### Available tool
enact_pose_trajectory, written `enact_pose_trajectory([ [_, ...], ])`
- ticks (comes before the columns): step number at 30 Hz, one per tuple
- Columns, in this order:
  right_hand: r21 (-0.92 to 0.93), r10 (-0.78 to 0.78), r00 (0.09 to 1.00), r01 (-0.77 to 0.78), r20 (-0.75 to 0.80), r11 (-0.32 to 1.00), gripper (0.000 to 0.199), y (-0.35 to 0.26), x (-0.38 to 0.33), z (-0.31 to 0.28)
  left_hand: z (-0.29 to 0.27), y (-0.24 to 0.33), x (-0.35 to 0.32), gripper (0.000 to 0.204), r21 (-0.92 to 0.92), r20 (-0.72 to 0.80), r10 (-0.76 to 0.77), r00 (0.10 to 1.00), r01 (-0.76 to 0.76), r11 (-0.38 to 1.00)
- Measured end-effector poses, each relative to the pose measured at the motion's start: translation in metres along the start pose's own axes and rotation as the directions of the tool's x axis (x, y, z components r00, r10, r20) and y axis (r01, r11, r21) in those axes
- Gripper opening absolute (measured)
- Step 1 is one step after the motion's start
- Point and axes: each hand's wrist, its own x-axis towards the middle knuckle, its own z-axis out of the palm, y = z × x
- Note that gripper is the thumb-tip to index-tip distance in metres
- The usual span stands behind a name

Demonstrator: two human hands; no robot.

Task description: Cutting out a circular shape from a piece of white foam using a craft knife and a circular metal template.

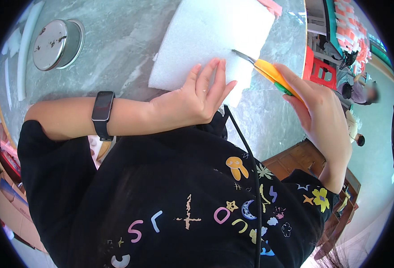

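A thick white foam block (pixel 206 33) lies on the grey marbled table in front of me. My left hand (pixel 201 96) is over its near edge, fingers stretched out and slightly apart, holding nothing; whether the fingertips press on the foam I cannot tell. A yellow utility knife (pixel 268 71) with a green part on its underside is gripped in my right hand (pixel 320 105). Its dark blade is extended and points left, with the tip at the foam's upper face, to the right of my left fingertips. Whether the blade has entered the foam is hard to see.
A worn round metal tin (pixel 56 44) stands at the left on the table (pixel 121 44). Long white foam strips (pixel 27 53) lie beyond it. A pink piece (pixel 272 6) sits at the block's far corner. Right of the table are a red plastic stool (pixel 320 71) and other people.
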Motion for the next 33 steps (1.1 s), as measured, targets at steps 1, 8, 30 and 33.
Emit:
enact_pose_trajectory([
  [1, 0.004, -0.001, 1.0, 0.001, 0.0, 1.0, 0.054, -0.002, -0.001, 0.001, 0.0, 0.0, 0.0, 0.041, -0.013, 0.0, -0.003, 1.0, 0.003, 1.0],
  [8, 0.083, 0.135, 0.991, -0.136, 0.025, 0.987, 0.054, -0.013, -0.01, 0.005, 0.0, 0.0, -0.001, 0.041, -0.015, -0.017, -0.03, 0.999, 0.03, 0.999],
  [30, -0.109, -0.254, 0.909, 0.23, -0.33, 0.967, 0.059, 0.048, 0.024, 0.05, -0.012, 0.009, 0.022, 0.04, 0.105, 0.079, -0.175, 0.981, 0.166, 0.98],
  [33, -0.167, -0.365, 0.867, 0.326, -0.338, 0.93, 0.062, 0.051, 0.046, 0.038, -0.012, 0.01, 0.031, 0.038, 0.259, 0.134, -0.238, 0.962, 0.198, 0.945],
])
